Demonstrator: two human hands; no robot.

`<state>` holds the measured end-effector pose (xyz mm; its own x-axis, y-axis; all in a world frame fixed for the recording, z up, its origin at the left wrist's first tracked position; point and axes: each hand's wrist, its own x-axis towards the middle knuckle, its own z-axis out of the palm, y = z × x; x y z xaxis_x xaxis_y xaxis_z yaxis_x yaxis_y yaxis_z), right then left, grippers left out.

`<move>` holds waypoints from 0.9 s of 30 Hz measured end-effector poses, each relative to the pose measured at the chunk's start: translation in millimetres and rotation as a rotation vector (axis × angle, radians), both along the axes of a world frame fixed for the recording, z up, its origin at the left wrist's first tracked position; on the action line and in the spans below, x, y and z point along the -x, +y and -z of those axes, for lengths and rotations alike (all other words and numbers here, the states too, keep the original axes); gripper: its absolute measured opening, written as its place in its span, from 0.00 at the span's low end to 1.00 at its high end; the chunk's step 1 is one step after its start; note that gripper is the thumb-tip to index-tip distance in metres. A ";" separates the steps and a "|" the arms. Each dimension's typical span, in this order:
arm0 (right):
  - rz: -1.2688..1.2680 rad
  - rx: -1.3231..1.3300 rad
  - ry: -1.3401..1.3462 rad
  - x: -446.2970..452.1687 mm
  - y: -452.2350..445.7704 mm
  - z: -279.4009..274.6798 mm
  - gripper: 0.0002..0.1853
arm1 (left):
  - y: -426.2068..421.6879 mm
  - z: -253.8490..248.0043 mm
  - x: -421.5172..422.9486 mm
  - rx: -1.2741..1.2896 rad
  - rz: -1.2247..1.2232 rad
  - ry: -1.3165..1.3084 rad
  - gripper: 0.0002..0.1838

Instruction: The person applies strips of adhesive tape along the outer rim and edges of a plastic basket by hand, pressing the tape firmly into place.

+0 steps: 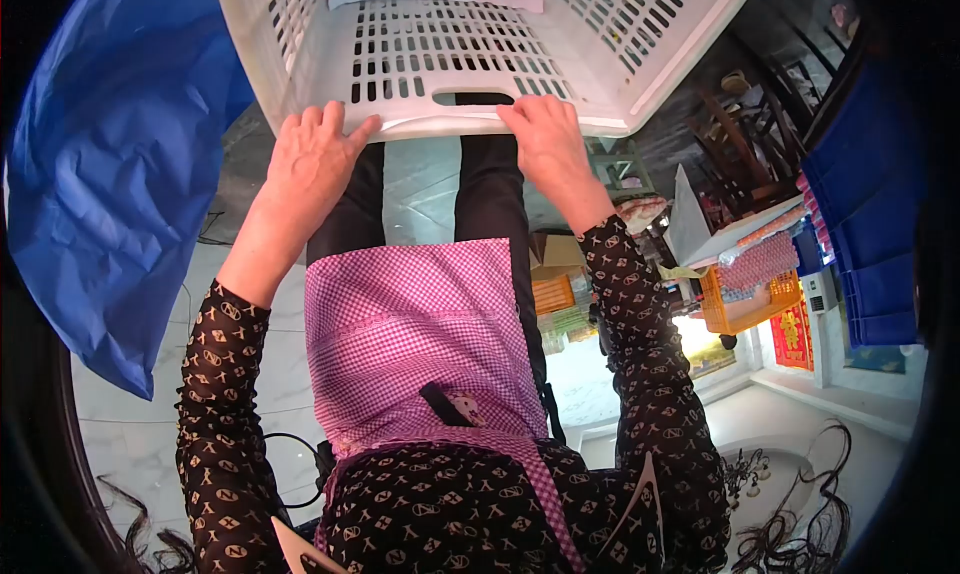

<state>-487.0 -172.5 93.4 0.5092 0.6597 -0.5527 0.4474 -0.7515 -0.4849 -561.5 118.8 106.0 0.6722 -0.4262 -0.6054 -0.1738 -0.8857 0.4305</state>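
White plastic forms the slotted basket point(600, 104), the biggest thing in sight, which runs off the top edge of the view with its open side turned towards the wearer and its near rim held out in front of the legs. Blue sheeting point(120, 164), creased and glossy, hangs at the left, its upper edge close by the slotted basket's left wall. Next comes a pink checked apron point(420, 344), worn over dark trousers point(490, 189) and a black patterned top point(450, 514). At the far right shows a blue crate point(860, 234); near it, an orange basket point(750, 321) holds what may be folded pink cloth point(760, 264), though the curved, crowded edge of the view makes that hard to judge. Just beside the orange basket is a red panel point(792, 336) with gold marks.

Left hand point(315, 164) and right hand point(555, 149) both grip the slotted basket's near rim, one to each side of its handle hole point(475, 99). On both, the fingers are bent narrowly over the rim and the thumb points inward along it; the right thumb lies just beside the hole, the left a little further off.
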 end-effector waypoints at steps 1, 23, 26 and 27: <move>0.001 -0.009 0.003 1.6 7.0 1.1 0.17 | -0.1 0.1 0.5 0.006 -0.003 -0.004 0.24; 0.100 -0.135 0.099 15.3 30.6 9.5 0.21 | 30.6 -10.6 -13.4 -0.047 -0.209 0.138 0.11; 0.088 -0.143 0.117 16.0 34.9 8.9 0.22 | 37.6 -15.5 -9.4 -0.030 -0.251 0.149 0.13; 0.095 -0.151 0.119 16.1 37.8 8.9 0.22 | 37.8 -16.0 -7.1 -0.011 -0.291 0.147 0.14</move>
